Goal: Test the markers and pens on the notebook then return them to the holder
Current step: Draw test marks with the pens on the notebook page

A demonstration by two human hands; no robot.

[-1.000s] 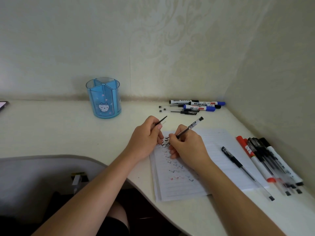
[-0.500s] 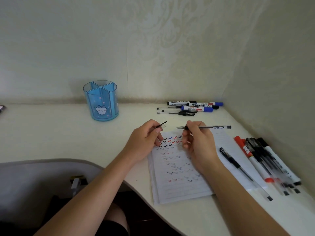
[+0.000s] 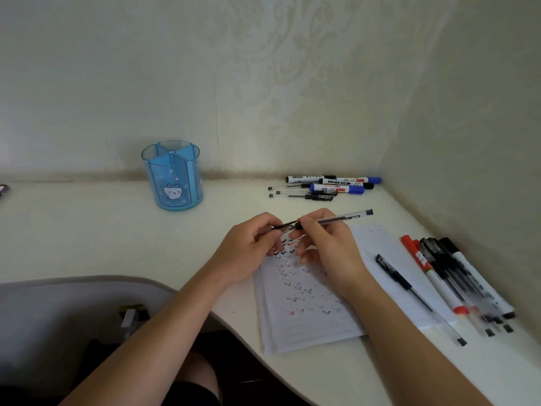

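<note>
Capping is under way: the right hand (image 3: pixel 328 247) pinches the pen (image 3: pixel 336 219), lifted off the notebook (image 3: pixel 307 317) beneath it since the last tick, its tip now entering the cap (image 3: pixel 282 226) pinched in the left hand (image 3: pixel 248 250). Test judged done; the holder (image 3: pixel 172 177) stands well beyond the left hand.

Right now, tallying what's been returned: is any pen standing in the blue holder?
No, the blue holder shows only bare compartments.

Clear glossy plastic pen (image 3: pixel 336 220) is glinting in the right hand (image 3: pixel 325 247); matt lined paper notebook (image 3: pixel 307 326) is lying beneath.
</note>
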